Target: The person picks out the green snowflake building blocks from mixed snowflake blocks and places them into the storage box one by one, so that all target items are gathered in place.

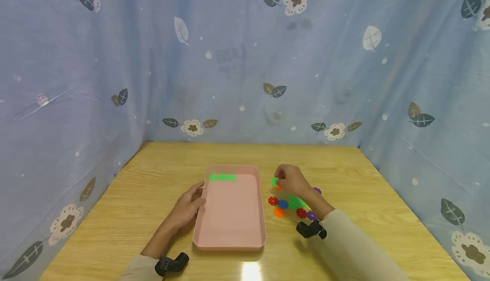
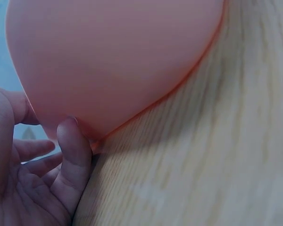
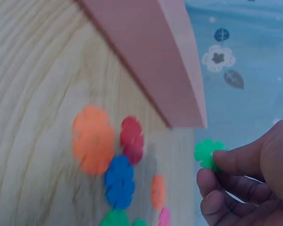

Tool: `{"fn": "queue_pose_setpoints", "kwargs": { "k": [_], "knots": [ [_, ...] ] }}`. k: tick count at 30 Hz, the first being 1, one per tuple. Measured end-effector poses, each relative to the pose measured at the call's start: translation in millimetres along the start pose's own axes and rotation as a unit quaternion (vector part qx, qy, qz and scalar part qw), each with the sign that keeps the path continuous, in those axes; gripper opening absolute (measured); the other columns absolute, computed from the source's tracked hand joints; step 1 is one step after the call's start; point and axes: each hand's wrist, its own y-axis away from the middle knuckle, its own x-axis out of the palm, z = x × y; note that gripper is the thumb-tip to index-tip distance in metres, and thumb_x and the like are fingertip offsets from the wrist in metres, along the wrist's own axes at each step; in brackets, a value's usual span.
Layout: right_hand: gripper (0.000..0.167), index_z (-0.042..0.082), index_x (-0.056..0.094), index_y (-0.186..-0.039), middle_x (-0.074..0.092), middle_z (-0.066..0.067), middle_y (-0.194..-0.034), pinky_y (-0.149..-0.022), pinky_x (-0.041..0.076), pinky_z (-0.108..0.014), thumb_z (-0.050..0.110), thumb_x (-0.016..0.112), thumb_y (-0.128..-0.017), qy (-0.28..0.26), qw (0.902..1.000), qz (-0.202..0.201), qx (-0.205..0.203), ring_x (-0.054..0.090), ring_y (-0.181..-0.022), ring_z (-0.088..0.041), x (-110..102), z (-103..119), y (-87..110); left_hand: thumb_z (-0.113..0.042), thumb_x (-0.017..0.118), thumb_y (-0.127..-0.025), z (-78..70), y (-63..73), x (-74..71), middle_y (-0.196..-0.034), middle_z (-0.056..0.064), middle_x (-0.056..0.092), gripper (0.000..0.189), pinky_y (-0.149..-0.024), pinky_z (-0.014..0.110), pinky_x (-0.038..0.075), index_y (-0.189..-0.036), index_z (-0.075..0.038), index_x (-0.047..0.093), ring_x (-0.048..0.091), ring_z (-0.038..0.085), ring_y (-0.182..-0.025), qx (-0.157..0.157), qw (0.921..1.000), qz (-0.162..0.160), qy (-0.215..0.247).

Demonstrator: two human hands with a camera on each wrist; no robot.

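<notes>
My left hand (image 1: 187, 206) holds the left side of a pink tray (image 1: 199, 230). In the left wrist view, the thumb (image 2: 73, 141) lies against the tray wall (image 2: 113, 61), and the index finger passes behind its edge. To the right of the tray, my right hand (image 1: 294, 180) pinches a green flower-shaped disc (image 3: 208, 153) between thumb and fingertips. Inside the tray, near its far left corner, several green discs (image 1: 223, 178) lie in a row. Below the right hand are loose discs, among them a blue one (image 3: 119, 182), a red one (image 3: 132, 140) and an orange one (image 3: 93, 140).
More discs lie under the right forearm, including a green group (image 1: 294, 202), a dark red one (image 1: 301, 213) and a purple one (image 1: 311, 216). The wooden table (image 1: 153, 166) is enclosed at the back and sides by a blue patterned curtain (image 1: 237, 59).
</notes>
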Motion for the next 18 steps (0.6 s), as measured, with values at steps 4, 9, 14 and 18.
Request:
{"fn": "queue_pose_setpoints", "kwargs": {
  "k": [4,9,14,18],
  "knots": [
    [0.009,0.001,0.067,-0.097,0.064,-0.005,-0.082,-0.067,0.052,-0.032,-0.002,0.069,-0.089,-0.019,0.9995,-0.022,-0.013,0.057,-0.069,-0.016,9.4,12.7,-6.9,-0.016,0.055,-0.099,1.1,4.1,-3.2,-0.152,0.025,0.043,0.064,-0.088,0.044,0.057,-0.159,-0.007,0.031,0.051,0.045,-0.132,0.000,0.9999,-0.002,-0.010],
    [0.010,0.000,0.067,-0.102,0.066,-0.006,-0.084,-0.067,0.053,-0.032,0.000,0.066,-0.092,-0.058,0.9979,-0.017,-0.024,0.061,-0.069,-0.016,16.6,28.3,-12.6,-0.015,0.055,-0.099,0.5,10.6,-2.6,-0.151,0.026,0.044,0.063,-0.086,0.045,0.058,-0.158,-0.007,0.033,0.052,0.046,-0.131,-0.003,0.9996,-0.022,-0.018],
    [0.010,-0.001,0.067,-0.102,0.067,-0.005,-0.080,-0.063,0.053,-0.031,-0.002,0.065,-0.091,-0.085,0.9959,-0.029,-0.013,0.068,-0.072,-0.026,25.0,41.2,-19.2,-0.016,0.055,-0.099,-0.9,11.1,1.2,-0.152,0.025,0.044,0.064,-0.082,0.040,0.058,-0.158,-0.008,0.032,0.054,0.043,-0.130,-0.002,0.9998,-0.016,-0.010],
    [0.012,0.000,0.067,-0.103,0.068,-0.005,-0.079,-0.063,0.055,-0.031,-0.001,0.066,-0.091,-0.100,0.9945,-0.029,-0.001,0.072,-0.078,-0.033,31.7,47.9,-21.8,-0.015,0.055,-0.099,-2.7,12.5,9.2,-0.152,0.025,0.044,0.064,-0.082,0.039,0.058,-0.158,-0.007,0.032,0.054,0.042,-0.129,-0.001,0.9999,-0.013,-0.009]
  ]
}}
